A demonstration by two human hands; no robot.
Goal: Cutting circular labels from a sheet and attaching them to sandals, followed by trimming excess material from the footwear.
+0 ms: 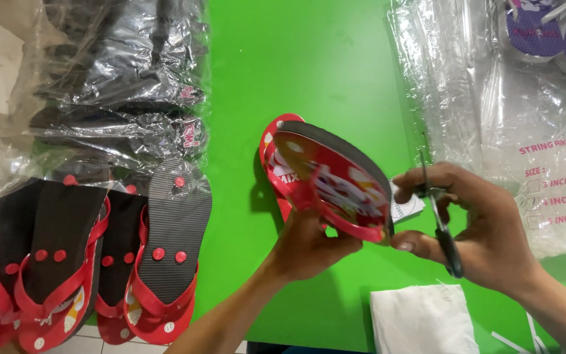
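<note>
Hands (309, 246) – red sandals (325, 180), scissors (441, 223).

red flip-flop pair (335, 180) | soles together, tilted (black edge up) | held above green table | scissors (441, 226) beside

The left hand (306, 246) rises from the bottom edge on a bare forearm, palm turned away, its fingers curled shut in a grip. The right hand (486, 226) comes in from the lower right, fingers (420, 180) bent and closed, thumb pointing towards the left hand, the two close together
</note>
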